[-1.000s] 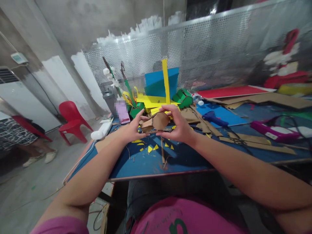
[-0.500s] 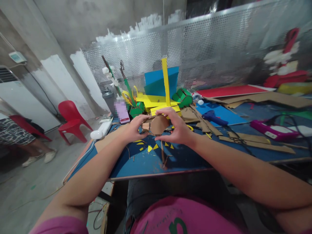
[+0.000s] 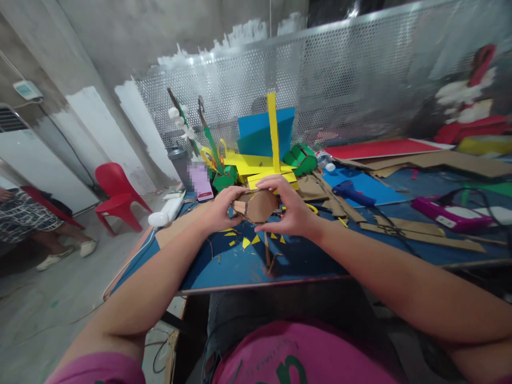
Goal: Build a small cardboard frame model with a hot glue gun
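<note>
Between my two hands, above the blue tabletop (image 3: 224, 269), is a small brown cardboard box (image 3: 261, 206) with several flat sides. My left hand (image 3: 222, 209) grips its left end, thumb below and fingers above. On the right side, my right hand (image 3: 291, 208) holds it with fingers over the top edge and the thumb low. Yellow paper scraps (image 3: 256, 240) and thin cardboard strips (image 3: 268, 250) lie beneath the hands. Just behind stand a yellow card construction (image 3: 273, 133) and a green many-sided box (image 3: 300, 159).
A blue glue gun (image 3: 354, 193), cardboard strips (image 3: 420, 234) and a purple device (image 3: 450, 214) lie to the right. At left are a phone (image 3: 200, 181), a grey tumbler (image 3: 179, 162) and a white lamp-like object (image 3: 159, 219). A red chair (image 3: 116, 192) and a seated person (image 3: 30, 218) are beyond.
The cardboard box has turned slightly in my hands, showing more of its left side. Both hands keep their hold in nearly the same spot.
</note>
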### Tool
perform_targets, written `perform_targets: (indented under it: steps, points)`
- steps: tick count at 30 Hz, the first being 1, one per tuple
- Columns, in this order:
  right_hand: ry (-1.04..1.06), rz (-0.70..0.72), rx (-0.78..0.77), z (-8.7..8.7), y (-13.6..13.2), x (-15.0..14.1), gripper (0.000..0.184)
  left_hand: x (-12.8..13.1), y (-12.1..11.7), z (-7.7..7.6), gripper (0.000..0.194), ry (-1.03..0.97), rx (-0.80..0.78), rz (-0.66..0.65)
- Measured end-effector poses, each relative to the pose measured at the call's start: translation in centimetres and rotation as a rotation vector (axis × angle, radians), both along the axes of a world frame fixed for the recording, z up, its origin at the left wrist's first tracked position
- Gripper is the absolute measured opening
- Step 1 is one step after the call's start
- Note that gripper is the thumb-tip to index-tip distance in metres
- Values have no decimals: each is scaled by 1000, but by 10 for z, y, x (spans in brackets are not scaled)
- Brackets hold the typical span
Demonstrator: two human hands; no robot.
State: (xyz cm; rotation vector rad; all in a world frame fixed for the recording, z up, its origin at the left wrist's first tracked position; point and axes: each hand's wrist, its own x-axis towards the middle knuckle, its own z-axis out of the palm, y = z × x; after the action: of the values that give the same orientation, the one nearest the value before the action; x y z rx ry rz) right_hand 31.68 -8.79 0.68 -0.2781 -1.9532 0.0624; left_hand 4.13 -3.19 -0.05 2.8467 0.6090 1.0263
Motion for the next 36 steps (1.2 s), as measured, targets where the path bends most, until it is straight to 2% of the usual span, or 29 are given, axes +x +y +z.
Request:
perform_targets:
  steps: [11,21,28,32,36]
  points:
    - [-17,-79,3,2,1,6,87,-5,1,1,89,18,53,87]
    - [19,-27,14,4,2,9,83,-5,-5,6,86,-28,66,132]
    - [14,-16,-51,2,0,11,87,-3,-7,11,83,-40,77,110]
    - [42,-1,-109,-3,1,11,100,-3,-11,15,80,-5,57,63]
    - [89,-2,-138,-9,7,12,110,-2,-14,16,78,-55,30,36]
